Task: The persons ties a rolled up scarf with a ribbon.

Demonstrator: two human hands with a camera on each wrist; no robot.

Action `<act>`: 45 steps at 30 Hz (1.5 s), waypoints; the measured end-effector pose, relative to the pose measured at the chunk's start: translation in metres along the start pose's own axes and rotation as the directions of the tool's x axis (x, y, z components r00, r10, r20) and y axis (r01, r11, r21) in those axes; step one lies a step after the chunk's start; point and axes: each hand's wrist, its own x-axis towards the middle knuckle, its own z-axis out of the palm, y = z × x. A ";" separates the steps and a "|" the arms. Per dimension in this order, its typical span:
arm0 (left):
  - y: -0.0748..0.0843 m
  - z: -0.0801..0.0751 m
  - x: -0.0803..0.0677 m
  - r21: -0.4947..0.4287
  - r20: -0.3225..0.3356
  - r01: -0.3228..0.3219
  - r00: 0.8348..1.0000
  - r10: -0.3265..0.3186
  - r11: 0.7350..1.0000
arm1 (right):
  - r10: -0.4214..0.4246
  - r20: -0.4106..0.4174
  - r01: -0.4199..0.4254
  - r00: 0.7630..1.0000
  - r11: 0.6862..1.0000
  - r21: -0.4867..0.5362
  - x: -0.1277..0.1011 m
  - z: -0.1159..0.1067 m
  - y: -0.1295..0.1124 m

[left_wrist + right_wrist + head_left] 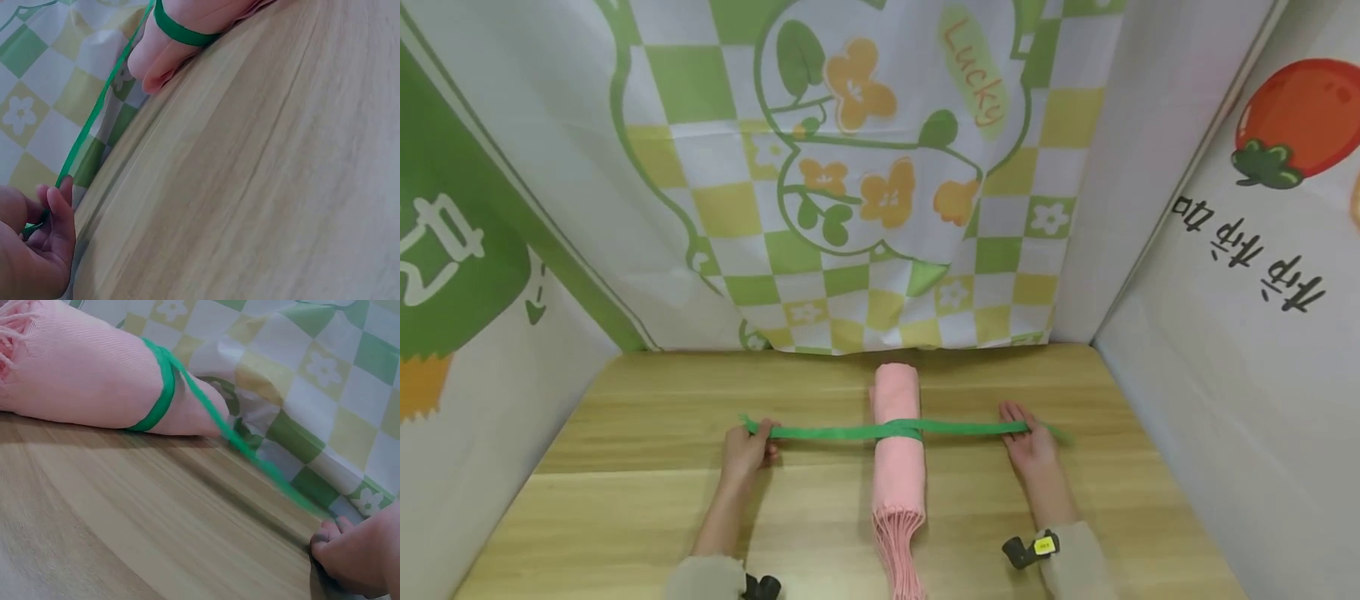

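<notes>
A pink scarf (pixel 898 477) lies rolled up lengthwise on the table, its fringe (pixel 898 550) toward the person. Round its middle passes a green ribbon (pixel 827 432), crossed over on top, with both ends drawn out sideways. My left hand (pixel 747 452) pinches the left end between thumb and fingers, and a short tail sticks out past it. On the other side my right hand (pixel 1032 448) holds the right end under its thumb, palm turned up. In the right wrist view the ribbon (pixel 206 403) runs straight from the roll (pixel 94 378) to the fingers.
The wooden table (pixel 625 500) carries the roll near its middle. Behind it hangs a checked cloth (pixel 790 250) that reaches down to the table's back edge. White printed panels (pixel 1247 358) flank both sides. A small black camera (pixel 1030 548) sits on each wrist.
</notes>
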 end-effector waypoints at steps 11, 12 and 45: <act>0.009 -0.015 -0.011 0.235 -0.052 -0.142 0.986 0.158 0.962 | -0.208 -0.193 0.163 0.959 0.960 -0.226 -0.036 0.007 -0.024; 0.011 -0.016 -0.015 0.269 -0.058 -0.152 0.983 0.173 0.951 | -0.237 -0.196 0.182 0.951 0.948 -0.263 -0.041 0.008 -0.024; -0.004 0.114 -0.057 -0.295 0.451 0.185 0.892 -0.034 0.938 | -0.052 0.043 0.066 0.998 0.888 -0.456 -0.060 0.049 0.051</act>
